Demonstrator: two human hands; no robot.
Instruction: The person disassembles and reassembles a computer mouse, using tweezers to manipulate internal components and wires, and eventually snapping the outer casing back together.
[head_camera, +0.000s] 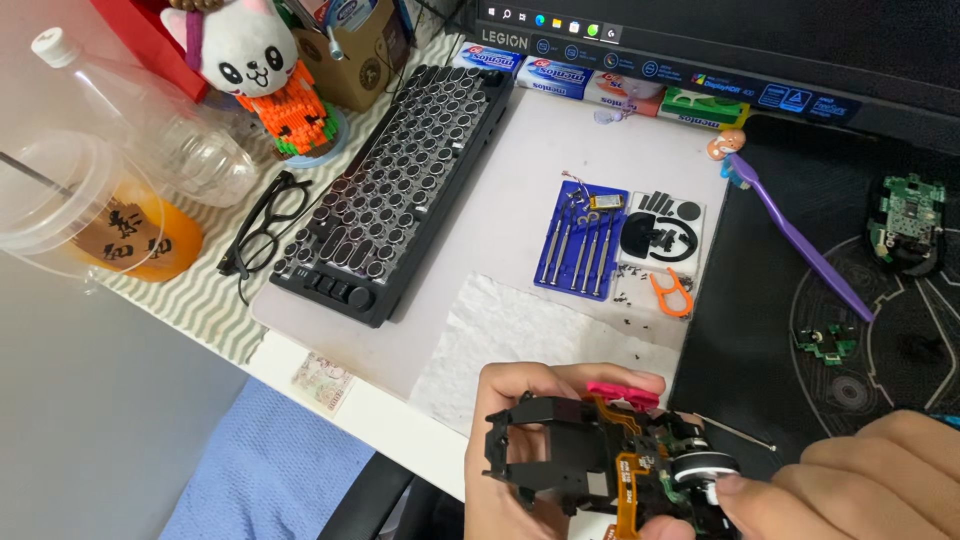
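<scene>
My left hand grips a black plastic mouse frame near the desk's front edge; the frame carries an orange flex cable, a pink side-button piece and a small green board. My right hand comes in from the lower right, its fingertips pinching the white scroll wheel at the frame's right end. Both hands hover over the edge of a white paper towel.
A blue tray of small screwdrivers and a white tray of black mouse parts lie ahead. A black round-key keyboard lies to the left beside black glasses. The dark mat carries a purple toothbrush and green circuit boards.
</scene>
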